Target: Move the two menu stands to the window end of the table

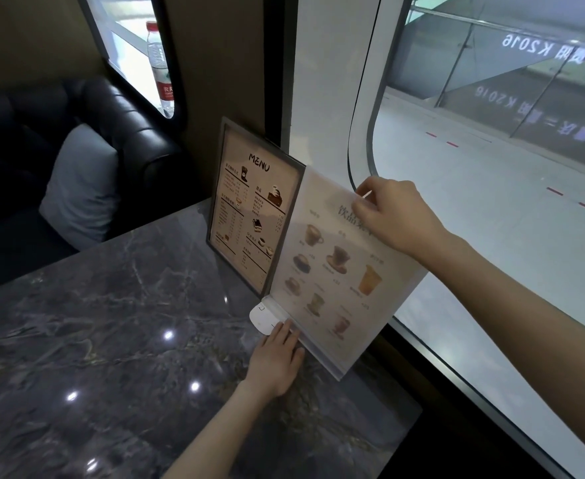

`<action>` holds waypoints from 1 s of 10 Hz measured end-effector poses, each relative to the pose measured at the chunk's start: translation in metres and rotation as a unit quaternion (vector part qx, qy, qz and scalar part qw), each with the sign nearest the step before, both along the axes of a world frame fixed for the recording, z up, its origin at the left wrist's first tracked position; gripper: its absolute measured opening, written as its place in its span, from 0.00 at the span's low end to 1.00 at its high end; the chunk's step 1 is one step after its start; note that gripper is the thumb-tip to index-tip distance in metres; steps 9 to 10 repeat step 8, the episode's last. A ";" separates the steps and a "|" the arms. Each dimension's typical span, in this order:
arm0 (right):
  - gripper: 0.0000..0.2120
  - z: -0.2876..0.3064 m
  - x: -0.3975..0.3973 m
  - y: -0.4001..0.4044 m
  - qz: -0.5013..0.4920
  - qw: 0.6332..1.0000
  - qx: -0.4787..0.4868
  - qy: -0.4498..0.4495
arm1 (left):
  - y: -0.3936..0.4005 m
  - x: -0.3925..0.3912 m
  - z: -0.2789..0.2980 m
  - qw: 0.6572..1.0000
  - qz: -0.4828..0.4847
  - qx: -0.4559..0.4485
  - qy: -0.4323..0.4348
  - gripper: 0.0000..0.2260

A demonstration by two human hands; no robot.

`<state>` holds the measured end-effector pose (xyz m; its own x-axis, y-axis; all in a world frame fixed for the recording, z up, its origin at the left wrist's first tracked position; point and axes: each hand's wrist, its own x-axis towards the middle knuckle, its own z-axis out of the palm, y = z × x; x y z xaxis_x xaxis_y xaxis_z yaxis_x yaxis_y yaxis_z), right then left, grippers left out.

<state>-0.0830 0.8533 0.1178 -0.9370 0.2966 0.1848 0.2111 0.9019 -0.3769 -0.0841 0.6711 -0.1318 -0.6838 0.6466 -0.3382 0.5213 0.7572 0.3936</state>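
Note:
Two menu stands are at the window end of the dark marble table point(111, 323). The framed one headed MENU point(249, 216) stands upright against the wall. Beside it, nearer to me, is a clear acrylic stand with drink pictures point(332, 267) on a white base point(261, 318). My right hand point(391, 216) pinches the acrylic stand's top edge. My left hand point(277, 357) lies flat on the table with its fingertips on the stand's base.
A large window point(491, 202) runs along the table's right side. A black leather seat point(121, 133) with a grey cushion point(80, 188) is across the table on the left. A water bottle point(159, 67) stands on the sill of a smaller window behind it.

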 end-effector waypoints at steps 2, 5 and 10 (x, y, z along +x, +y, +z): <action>0.15 -0.008 0.006 -0.015 0.048 0.994 0.092 0.032 | -0.001 -0.012 0.018 0.999 0.029 0.026 -0.014 0.24; 0.10 -0.003 0.009 -0.062 0.137 0.976 -0.015 0.168 | -0.038 -0.047 0.081 0.973 0.178 0.137 -0.043 0.17; 0.07 0.039 -0.001 -0.167 0.159 0.865 -0.435 0.193 | -0.154 -0.069 0.170 0.917 0.305 0.246 0.079 0.17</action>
